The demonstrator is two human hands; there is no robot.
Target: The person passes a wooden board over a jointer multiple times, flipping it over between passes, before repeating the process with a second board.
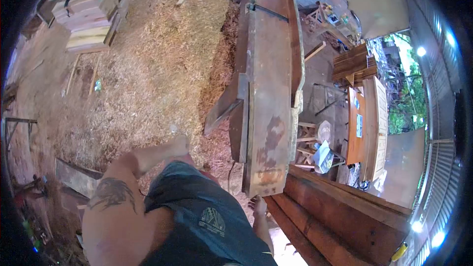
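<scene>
My tattooed left arm bends across in front of my dark shirt, and my left hand (pixel 180 146) is over the pile of wood shavings (pixel 162 79), its fingers blurred. At the near end of a long rusty metal machine bed (pixel 269 133) is my right hand (pixel 258 206). Its fingers are bent, right at the lower corner of the bed. The palm is hidden, so I cannot tell what is in it. An angled metal bracket (pixel 224 111) sticks out from the bed's left side.
A thick reddish-brown beam (pixel 340 212) runs from the bed's end to the lower right. Stacked pale boards (pixel 88 19) lie at the upper left. Wooden stools (pixel 309 140), an orange-brown panel (pixel 355 125) and dark timber blocks (pixel 351 64) stand beyond the bed.
</scene>
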